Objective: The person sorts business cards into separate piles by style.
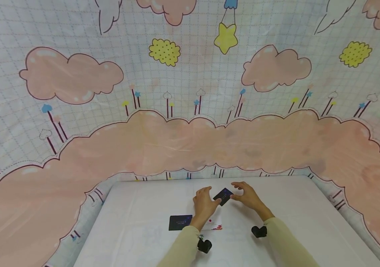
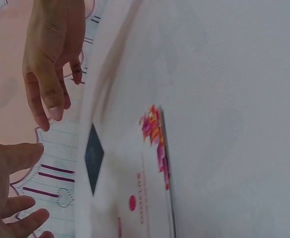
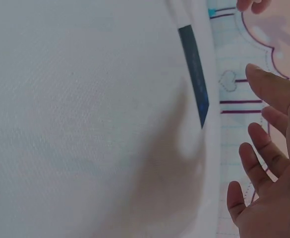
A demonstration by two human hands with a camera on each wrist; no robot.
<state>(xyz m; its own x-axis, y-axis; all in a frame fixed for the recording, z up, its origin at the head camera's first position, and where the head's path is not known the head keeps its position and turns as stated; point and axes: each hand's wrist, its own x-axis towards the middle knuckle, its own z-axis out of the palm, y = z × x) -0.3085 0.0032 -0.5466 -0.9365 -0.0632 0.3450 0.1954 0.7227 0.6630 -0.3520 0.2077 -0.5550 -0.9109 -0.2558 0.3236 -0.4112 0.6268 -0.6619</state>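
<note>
A small dark blue card (image 1: pixel 223 196) lies on the white table, turned at an angle, between the two hands. My left hand (image 1: pixel 205 204) is at its left, with the thumb overlapping the card's edge in the head view. At its right corner is the thumb of my right hand (image 1: pixel 248 196). Both wrist views show the hands apart from the card, fingers spread or loosely bent, holding nothing. Nearer to me, a white card (image 2: pixel 145 183) with a red dot and a red-orange floral corner lies partly hidden under my left arm. A black card (image 1: pixel 180 223) lies beside it.
The white table (image 1: pixel 136 204) ends at its far edge against a hanging cloth (image 1: pixel 190 144) printed with clouds and stars. Black heart-shaped pieces (image 1: pixel 259 231) sit at both wrists, by the light yellow sleeves (image 1: pixel 286 241).
</note>
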